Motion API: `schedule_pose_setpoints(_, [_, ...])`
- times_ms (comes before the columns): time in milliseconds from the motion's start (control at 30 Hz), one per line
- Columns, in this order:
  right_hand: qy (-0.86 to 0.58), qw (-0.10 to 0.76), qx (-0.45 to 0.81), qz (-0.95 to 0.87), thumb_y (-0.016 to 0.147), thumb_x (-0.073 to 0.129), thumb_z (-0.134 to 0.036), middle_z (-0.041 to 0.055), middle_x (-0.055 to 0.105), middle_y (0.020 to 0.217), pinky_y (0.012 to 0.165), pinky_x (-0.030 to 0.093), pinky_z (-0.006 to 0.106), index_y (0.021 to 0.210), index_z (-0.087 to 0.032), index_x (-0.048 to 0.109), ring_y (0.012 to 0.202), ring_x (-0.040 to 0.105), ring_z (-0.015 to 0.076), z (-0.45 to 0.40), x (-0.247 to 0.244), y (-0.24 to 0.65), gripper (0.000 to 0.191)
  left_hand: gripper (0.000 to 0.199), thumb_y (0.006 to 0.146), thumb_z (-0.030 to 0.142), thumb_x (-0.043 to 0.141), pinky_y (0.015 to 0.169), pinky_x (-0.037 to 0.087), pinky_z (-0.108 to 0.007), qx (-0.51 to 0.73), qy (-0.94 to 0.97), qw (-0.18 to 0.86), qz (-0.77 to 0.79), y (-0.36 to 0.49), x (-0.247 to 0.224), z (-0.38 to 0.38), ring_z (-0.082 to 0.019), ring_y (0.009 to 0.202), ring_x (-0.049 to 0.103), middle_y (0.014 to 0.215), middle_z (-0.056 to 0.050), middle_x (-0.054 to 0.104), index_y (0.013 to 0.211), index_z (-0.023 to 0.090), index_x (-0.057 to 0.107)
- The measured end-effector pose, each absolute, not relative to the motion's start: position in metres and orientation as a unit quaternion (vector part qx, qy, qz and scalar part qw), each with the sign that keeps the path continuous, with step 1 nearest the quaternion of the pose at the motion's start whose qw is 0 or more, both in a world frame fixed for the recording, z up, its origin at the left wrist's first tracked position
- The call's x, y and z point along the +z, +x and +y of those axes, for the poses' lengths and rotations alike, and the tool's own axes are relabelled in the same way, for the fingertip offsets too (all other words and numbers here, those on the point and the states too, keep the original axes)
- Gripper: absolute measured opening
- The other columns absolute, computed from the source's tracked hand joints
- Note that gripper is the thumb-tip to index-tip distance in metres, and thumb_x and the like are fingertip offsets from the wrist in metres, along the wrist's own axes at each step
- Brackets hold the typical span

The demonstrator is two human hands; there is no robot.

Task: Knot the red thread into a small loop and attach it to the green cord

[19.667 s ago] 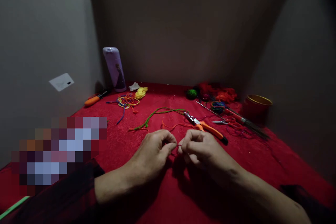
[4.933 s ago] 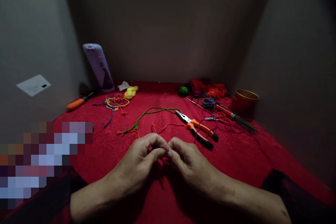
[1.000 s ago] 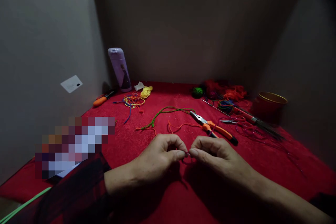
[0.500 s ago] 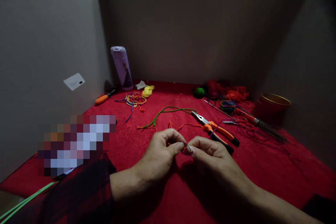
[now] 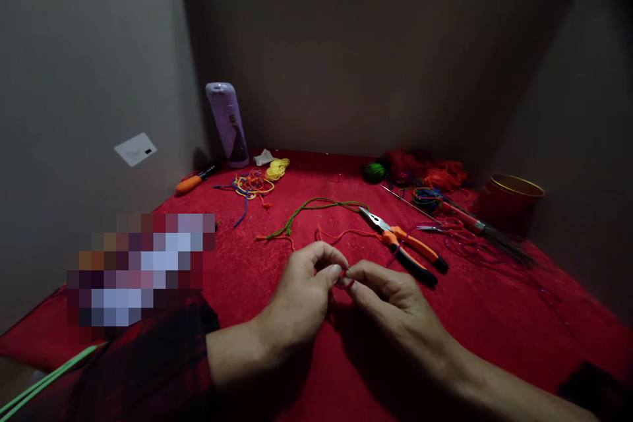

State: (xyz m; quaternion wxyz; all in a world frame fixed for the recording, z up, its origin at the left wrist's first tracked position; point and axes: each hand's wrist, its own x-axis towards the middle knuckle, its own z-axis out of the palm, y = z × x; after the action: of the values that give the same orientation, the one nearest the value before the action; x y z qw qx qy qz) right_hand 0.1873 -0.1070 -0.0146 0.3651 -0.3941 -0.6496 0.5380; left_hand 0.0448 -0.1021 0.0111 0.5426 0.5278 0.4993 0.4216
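A thread (image 5: 348,287) is pinched by the left hand (image 5: 302,293) and right hand (image 5: 401,300), and could be pulled loose if snagged by the pliers (image 5: 390,237).

No readable text, brand or number. White card (image 5: 134,149) on left wall (image 5: 89,79), beyond the grip and far to its left: small dark rectangle near its right corner, faint grey marks beside it, too small to make out. Lilac bottle (image 5: 226,122), beyond the grip, to the left: dark printed figure on front, any lettering illegible. Pixelated patch (image 5: 148,264), left of the grip, nearer than the bottle: coarse squares, content unreadable.
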Motion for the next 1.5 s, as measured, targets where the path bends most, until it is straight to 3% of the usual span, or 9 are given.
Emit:
schedule_pose_setpoints(200, [-0.406, 0.370, 0.445, -0.708, 0.090, 0.039, -0.021, -0.0018, 0.052, 0.068, 0.056, 0.035, 0.021, 0.077, -0.018, 0.053, 0.062, 0.046, 0.0101, -0.109, -0.014, 0.188, 0.019, 0.005, 0.077, 0.015, 0.045, 0.051, 0.040, -0.024, 0.417, 0.551, 0.519, 0.502, 0.044, 0.006, -0.102, -0.010, 0.055, 0.048, 0.068, 0.002, 0.050, 0.076, 0.016, 0.050])
schedule_pose_setpoints(367, [-0.403, 0.366, 0.445, -0.711, 0.091, 0.040, -0.026, -0.0018, 0.054, 0.068, 0.053, 0.034, 0.021, 0.083, -0.017, 0.054, 0.059, 0.046, 0.0091, -0.112, -0.013, 0.186, 0.018, 0.007, 0.080, 0.022, 0.046, 0.050, 0.043, -0.024, 0.420, 0.558, 0.514, 0.499, 0.045, 0.005, -0.102, -0.011, 0.055, 0.050, 0.071, 0.002, 0.051, 0.081, 0.017, 0.051])
schedule_pose_setpoints(533, [-0.425, 0.373, 0.409, -0.717, 0.092, 0.038, -0.025, -0.0027, 0.050, 0.065, 0.054, 0.032, 0.021, 0.071, -0.017, 0.049, 0.058, 0.043, 0.0084, -0.108, -0.015, 0.186, 0.025, 0.008, 0.079, 0.023, 0.048, 0.048, 0.042, -0.025, 0.396, 0.548, 0.542, 0.500, 0.045, 0.011, -0.101, -0.009, 0.050, 0.050, 0.072, 0.002, 0.052, 0.082, 0.016, 0.050])
schedule_pose_setpoints(833, [-0.428, 0.376, 0.449, -0.688, 0.093, 0.037, -0.029, -0.0033, 0.041, 0.065, 0.054, 0.030, 0.021, 0.073, -0.016, 0.049, 0.060, 0.038, 0.0085, -0.104, -0.016, 0.192, 0.026, 0.016, 0.082, 0.029, 0.050, 0.054, 0.039, -0.023, 0.404, 0.510, 0.619, 0.440, 0.040, 0.012, -0.095, -0.009, 0.055, 0.049, 0.067, 0.001, 0.053, 0.078, 0.014, 0.054])
schedule_pose_setpoints(1133, [-0.431, 0.367, 0.438, -0.698, 0.093, 0.037, -0.031, -0.0040, 0.037, 0.063, 0.052, 0.029, 0.021, 0.071, -0.016, 0.047, 0.058, 0.034, 0.0081, -0.104, -0.013, 0.192, 0.028, 0.019, 0.080, 0.031, 0.054, 0.052, 0.036, -0.022, 0.380, 0.550, 0.580, 0.465, 0.040, 0.013, -0.096, -0.009, 0.054, 0.045, 0.063, 0.002, 0.052, 0.075, 0.014, 0.054])
schedule_pose_setpoints(1267, [-0.434, 0.353, 0.350, -0.751, 0.094, 0.034, -0.026, -0.0027, 0.043, 0.061, 0.054, 0.034, 0.022, 0.070, -0.017, 0.049, 0.057, 0.040, 0.0094, -0.106, -0.005, 0.195, 0.030, 0.018, 0.081, 0.031, 0.052, 0.053, 0.038, -0.022, 0.390, 0.554, 0.561, 0.475, 0.040, 0.014, -0.095, -0.009, 0.055, 0.047, 0.065, 0.002, 0.053, 0.075, 0.014, 0.054])
schedule_pose_setpoints(1433, [-0.420, 0.439, 0.109, -0.787, 0.089, 0.042, -0.017, 0.0099, 0.056, 0.095, 0.067, 0.045, 0.028, 0.104, -0.015, 0.055, 0.081, 0.055, 0.0176, -0.107, -0.003, 0.199, 0.020, 0.017, 0.080, 0.030, 0.052, 0.050, 0.037, -0.022, 0.399, 0.539, 0.536, 0.512, 0.042, 0.015, -0.094, -0.009, 0.050, 0.046, 0.057, 0.003, 0.050, 0.073, 0.015, 0.052])
schedule_pose_setpoints(1500, [-0.404, 0.440, 0.068, -0.799, 0.088, 0.044, -0.015, 0.0096, 0.057, 0.091, 0.063, 0.046, 0.027, 0.102, -0.015, 0.055, 0.077, 0.056, 0.0171, -0.106, -0.004, 0.199, 0.018, 0.018, 0.080, 0.030, 0.052, 0.051, 0.037, -0.022, 0.399, 0.542, 0.539, 0.507, 0.042, 0.015, -0.094, -0.010, 0.051, 0.047, 0.058, 0.003, 0.051, 0.073, 0.014, 0.053])
